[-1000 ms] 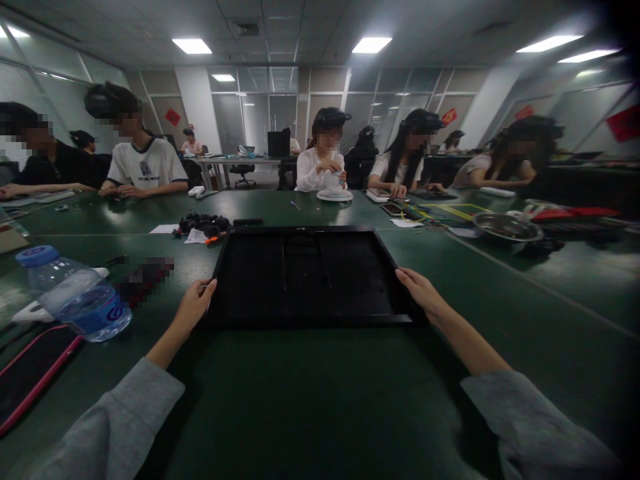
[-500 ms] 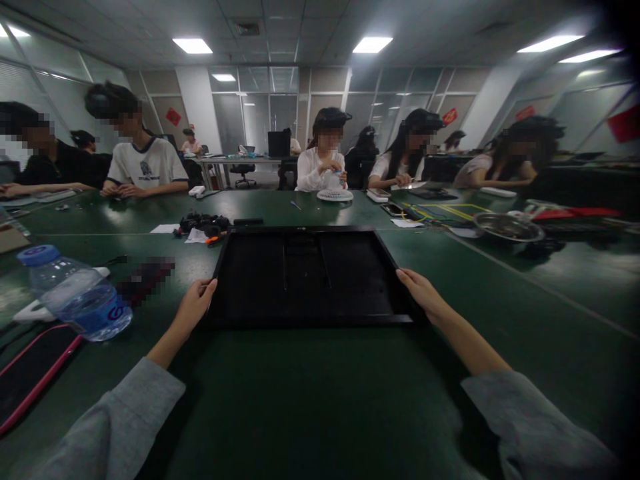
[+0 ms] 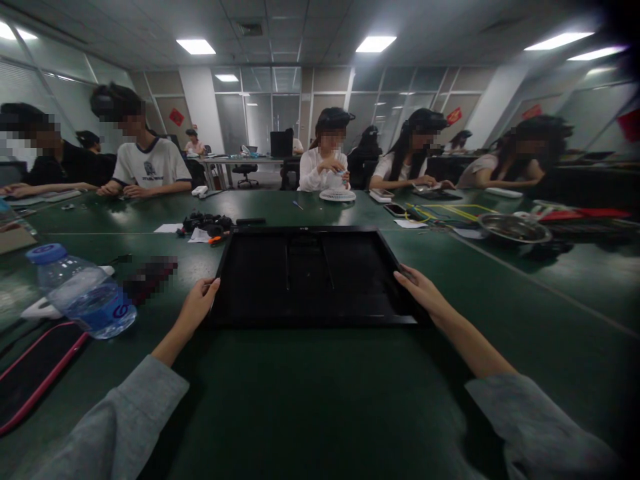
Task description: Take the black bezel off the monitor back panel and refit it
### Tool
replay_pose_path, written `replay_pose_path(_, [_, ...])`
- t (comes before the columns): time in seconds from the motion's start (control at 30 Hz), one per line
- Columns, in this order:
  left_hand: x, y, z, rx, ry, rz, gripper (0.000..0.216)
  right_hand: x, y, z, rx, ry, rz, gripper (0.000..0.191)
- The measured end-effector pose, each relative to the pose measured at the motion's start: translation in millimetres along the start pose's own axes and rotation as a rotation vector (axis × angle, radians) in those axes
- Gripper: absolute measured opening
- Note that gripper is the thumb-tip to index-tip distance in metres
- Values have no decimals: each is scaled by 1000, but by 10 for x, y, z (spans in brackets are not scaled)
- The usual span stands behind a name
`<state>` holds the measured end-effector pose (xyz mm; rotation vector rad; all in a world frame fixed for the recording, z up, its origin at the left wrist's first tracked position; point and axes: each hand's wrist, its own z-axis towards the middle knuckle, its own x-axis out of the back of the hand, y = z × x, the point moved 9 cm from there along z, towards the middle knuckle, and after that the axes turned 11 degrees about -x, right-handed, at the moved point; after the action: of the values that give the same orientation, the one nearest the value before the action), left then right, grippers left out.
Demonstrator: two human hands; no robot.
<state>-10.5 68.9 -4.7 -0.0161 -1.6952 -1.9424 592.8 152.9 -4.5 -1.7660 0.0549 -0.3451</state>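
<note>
A flat black rectangular panel (image 3: 310,277), like the back of a monitor, lies on the green table (image 3: 320,400) in front of me. My left hand (image 3: 197,305) grips its left edge near the front corner, fingers curled onto the rim. My right hand (image 3: 421,291) holds the right edge, fingers laid along the frame. Grey sleeves cover both forearms.
A clear water bottle with a blue cap (image 3: 83,291) lies at the left, beside a dark phone with a pink rim (image 3: 35,373). Black parts and papers (image 3: 205,225) sit behind the panel. A metal bowl (image 3: 515,228) stands at the right. Several people sit at the far side.
The view has shifted slightly; both hands stay on the panel's edges and the panel lies in the same place.
</note>
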Motion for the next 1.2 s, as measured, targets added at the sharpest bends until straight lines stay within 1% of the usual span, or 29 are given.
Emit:
replay_pose_path(0.03, [5, -4, 3, -3, 1, 7, 54, -17, 22, 10, -14, -23, 8, 59])
replay_pose_path(0.1, [8, -15, 12, -10, -3, 20, 56, -37, 23, 23, 10, -57, 5, 56])
replay_pose_path(0.2, [-6, -38, 31, -19, -16, 14, 59, -42, 34, 52, 35, -84, 6, 53])
replay_pose_path(0.33, [-13, -40, 48, -46, -14, 6, 61, -44, 44, 78, 54, -101, -6, 54])
replay_pose_path(0.4, [-7, -38, 47, -46, -7, 16, 61, -42, 32, 73, 63, -98, -15, 54])
replay_pose_path(0.57, [1, -26, 49, -57, -3, 35, 61, 4, -20, 32, 73, -17, -57, 43])
replay_pose_path(0.63, [-4, -35, 54, -58, -9, 28, 61, 5, -30, 18, 69, -10, -58, 41])
replay_pose_path(0.73, [5, -45, 49, -51, -1, 25, 61, -33, -10, 11, 39, -54, -30, 46])
replay_pose_path(0.83, [11, -13, 29, -57, 2, 32, 60, -74, -18, -3, 52, -94, -10, 51])
replay_pose_path(0.97, [40, 46, 16, -77, 17, 139, 59, -85, -20, -44, 79, -67, -37, 48])
replay_pose_path(1.07, [52, 50, 33, -92, 21, 189, 59, -115, 32, -88, 51, -67, -88, 59])
replay_pose_path(1.2, [66, -7, 56, -79, 35, 183, 58, -141, 33, -144, 38, -56, -114, 76])
